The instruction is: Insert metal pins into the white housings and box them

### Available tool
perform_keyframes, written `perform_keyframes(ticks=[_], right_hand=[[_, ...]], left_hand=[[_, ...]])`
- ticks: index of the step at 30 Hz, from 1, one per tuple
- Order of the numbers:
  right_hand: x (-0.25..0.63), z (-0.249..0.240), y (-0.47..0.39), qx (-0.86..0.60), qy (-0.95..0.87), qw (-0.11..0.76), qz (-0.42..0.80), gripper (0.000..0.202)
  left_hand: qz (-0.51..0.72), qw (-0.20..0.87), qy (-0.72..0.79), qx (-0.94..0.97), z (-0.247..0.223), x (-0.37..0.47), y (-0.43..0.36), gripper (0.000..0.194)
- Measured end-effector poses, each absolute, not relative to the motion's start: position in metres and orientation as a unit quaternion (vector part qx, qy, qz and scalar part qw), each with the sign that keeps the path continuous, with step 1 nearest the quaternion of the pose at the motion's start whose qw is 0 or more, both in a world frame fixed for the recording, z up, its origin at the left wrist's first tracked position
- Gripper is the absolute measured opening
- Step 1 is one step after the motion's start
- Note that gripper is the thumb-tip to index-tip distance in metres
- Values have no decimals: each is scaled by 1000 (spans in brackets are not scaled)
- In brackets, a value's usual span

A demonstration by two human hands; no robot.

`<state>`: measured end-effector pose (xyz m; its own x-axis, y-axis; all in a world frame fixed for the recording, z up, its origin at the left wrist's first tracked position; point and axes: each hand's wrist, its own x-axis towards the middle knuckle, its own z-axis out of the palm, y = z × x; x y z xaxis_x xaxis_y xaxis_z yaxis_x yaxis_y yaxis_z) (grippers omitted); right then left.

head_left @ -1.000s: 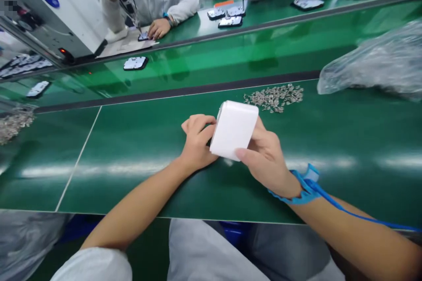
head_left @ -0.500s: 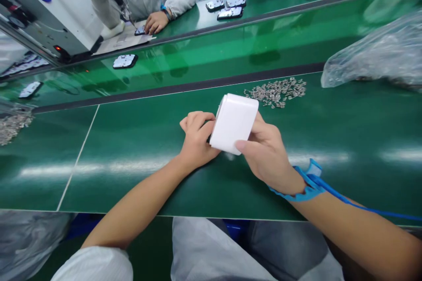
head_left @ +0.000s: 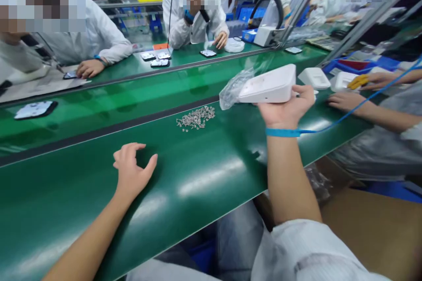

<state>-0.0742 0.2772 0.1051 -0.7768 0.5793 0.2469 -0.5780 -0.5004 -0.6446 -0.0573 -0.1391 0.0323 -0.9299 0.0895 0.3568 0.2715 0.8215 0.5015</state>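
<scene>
My left hand hovers over or rests on the green table, thumb and fingers apart, with nothing in it. To the right, my right hand holds a white plastic housing from below, its fingers at the right end. A blue strap circles the right wrist. Beside the housing's left end is a clear plastic bag. A pile of small metal parts lies between my two hands, nearer the belt's dark edge.
Dark-edged units with pale tops lie on the green belt and far bench. Coworkers sit opposite. At the right, another person's hands are near white housings. A cardboard box stands below the table edge.
The view has swung right. My right hand has carried the white housing away from my left hand, to the right near the plastic bag. My left hand has let go and opened.
</scene>
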Motion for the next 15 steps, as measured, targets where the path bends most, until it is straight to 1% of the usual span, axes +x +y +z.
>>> perform_keyframes(ticks=[1, 3, 5, 8, 10, 12, 13, 15], right_hand=[[-69, 101, 294, -15, -317, 370, 873, 18], [-58, 90, 321, -38, -227, 425, 875, 17], [-51, 81, 341, -53, -204, 432, 877, 17], [-45, 73, 362, -72, -209, 413, 883, 13], [-45, 73, 369, -93, -208, 445, 866, 13], [-45, 75, 373, -120, -254, 486, 827, 14], [-45, 76, 373, -132, -311, 486, 806, 17], [-46, 76, 375, -149, -453, 437, 762, 25]], left_hand=[[-279, 152, -944, -88, 33, -58, -140, 40], [-271, 144, -949, -77, 34, -60, -142, 41], [-268, 144, -950, -73, 34, -62, -144, 43], [-261, 152, -950, -84, 34, -67, -146, 44], [-255, 153, -950, -94, 34, -70, -149, 44], [-247, 142, -953, -99, 34, -72, -151, 44], [-243, 136, -955, -99, 33, -73, -153, 44], [-234, 127, -959, -101, 33, -74, -155, 45]])
